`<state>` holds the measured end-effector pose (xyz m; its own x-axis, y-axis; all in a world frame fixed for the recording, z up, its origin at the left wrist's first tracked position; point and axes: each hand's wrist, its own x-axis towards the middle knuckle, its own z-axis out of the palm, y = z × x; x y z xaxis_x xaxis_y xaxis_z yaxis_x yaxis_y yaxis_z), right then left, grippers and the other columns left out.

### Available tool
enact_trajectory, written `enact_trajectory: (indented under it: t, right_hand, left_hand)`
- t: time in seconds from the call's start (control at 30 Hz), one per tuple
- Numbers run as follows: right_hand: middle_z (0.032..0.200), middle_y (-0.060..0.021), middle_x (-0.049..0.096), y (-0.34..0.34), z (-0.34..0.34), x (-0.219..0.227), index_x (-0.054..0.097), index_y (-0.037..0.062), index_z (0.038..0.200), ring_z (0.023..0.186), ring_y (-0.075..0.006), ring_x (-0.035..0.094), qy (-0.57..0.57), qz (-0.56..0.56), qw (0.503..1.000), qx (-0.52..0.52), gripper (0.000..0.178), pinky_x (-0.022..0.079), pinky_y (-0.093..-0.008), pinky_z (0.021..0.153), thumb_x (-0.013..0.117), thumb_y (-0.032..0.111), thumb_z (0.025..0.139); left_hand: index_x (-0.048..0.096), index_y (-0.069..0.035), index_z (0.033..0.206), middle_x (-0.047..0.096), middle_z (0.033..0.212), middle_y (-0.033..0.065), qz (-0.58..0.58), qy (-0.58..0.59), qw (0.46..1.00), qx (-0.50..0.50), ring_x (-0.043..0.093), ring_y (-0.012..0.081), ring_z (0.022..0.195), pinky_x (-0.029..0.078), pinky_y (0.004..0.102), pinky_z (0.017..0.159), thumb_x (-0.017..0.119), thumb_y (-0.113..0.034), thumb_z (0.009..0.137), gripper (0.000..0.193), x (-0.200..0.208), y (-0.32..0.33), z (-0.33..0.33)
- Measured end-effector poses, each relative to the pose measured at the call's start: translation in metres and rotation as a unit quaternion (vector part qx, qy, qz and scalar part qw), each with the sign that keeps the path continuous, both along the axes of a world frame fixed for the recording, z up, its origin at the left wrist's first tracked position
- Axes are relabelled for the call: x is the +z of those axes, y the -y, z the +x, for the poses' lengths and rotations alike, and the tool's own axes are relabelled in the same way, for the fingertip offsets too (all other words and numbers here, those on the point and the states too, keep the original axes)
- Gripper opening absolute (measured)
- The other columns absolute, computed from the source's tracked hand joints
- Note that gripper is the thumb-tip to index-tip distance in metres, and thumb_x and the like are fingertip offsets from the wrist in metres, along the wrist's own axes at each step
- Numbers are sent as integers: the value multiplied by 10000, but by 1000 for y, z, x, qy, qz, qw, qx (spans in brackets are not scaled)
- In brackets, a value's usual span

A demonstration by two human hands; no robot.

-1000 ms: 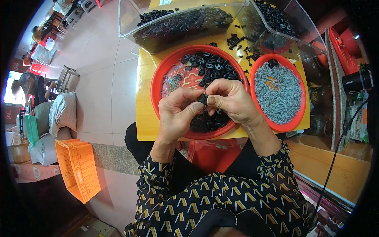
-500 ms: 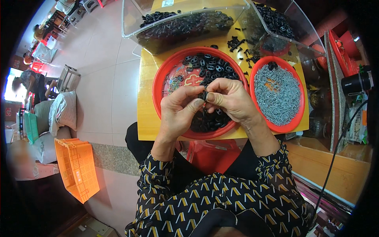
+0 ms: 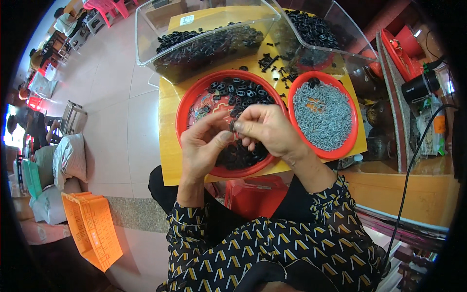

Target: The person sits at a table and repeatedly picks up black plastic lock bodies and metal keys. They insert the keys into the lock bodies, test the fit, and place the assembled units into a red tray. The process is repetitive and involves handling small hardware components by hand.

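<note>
Above the larger red basin (image 3: 184, 104), my right hand (image 3: 270, 129) pinches a small black part (image 3: 232, 125) between thumb and forefinger. My left hand (image 3: 202, 146) is right beside it, its thumb and forefinger apart with their tips near the part. Whether the left fingertips touch it is hard to see. In the basin lie many black oval pieces with two holes (image 3: 250, 92), partly hidden under my hands. Right of it, a smaller red oval basin (image 3: 354, 117) holds a heap of small silvery metal screws or pins (image 3: 323, 121).
Two clear plastic bins, one at the back (image 3: 209, 24) and one at back right (image 3: 335, 46), contain more black pieces. Loose black parts (image 3: 267, 62) lie on the yellow table (image 3: 168, 141). An orange crate (image 3: 92, 228) stands on the floor at left. A black cable (image 3: 411, 170) hangs at right.
My left thumb and forefinger have spread from the small black part, which my right hand still pinches. The whole view has shifted, so basins and bins appear further left.
</note>
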<state>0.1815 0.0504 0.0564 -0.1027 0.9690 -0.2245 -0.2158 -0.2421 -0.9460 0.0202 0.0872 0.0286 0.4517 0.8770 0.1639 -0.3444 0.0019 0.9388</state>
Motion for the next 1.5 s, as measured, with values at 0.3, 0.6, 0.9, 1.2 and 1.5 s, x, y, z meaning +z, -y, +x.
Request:
enact_trajectory:
  t: [0.3,0.6,0.9,1.2,1.5]
  right_hand:
    - [744,-96,591,-28,58,47,575,-26,827,635,-121,565,-66,211,957,-186,114,465,-210,545,532,78,810]
    - [710,-134,576,-15,10,1,597,6,779,686,-277,568,502,268,822,-15,104,443,-360,636,580,91,720]
    - [820,-171,549,-10,-5,-5,585,24,788,817,-319,542,648,235,714,127,108,456,-396,731,535,73,706]
    - [815,-161,540,-9,-12,-17,569,-5,780,816,-299,529,680,243,681,118,119,463,-373,710,513,61,698]
    - [823,-167,521,-7,-7,-18,524,-1,793,800,-292,516,618,290,726,78,97,456,-393,702,518,31,702]
  left_hand:
    - [588,29,910,576,757,29,35,-154,973,169,526,65,646,432,204,573,577,21,766,145,3,-21,-22]
    - [610,7,795,558,790,136,315,-342,877,125,561,280,713,452,323,601,590,55,638,165,-6,-28,-27]
    - [606,5,783,551,761,138,311,-356,876,99,550,298,746,447,353,661,583,22,645,141,-6,-29,-25]
    - [608,-19,706,552,739,130,412,-436,800,15,533,305,776,439,377,687,564,-2,645,77,3,-41,-15]
    - [573,5,692,542,710,132,473,-463,750,11,529,306,746,433,377,694,663,-85,565,180,-8,-39,2]
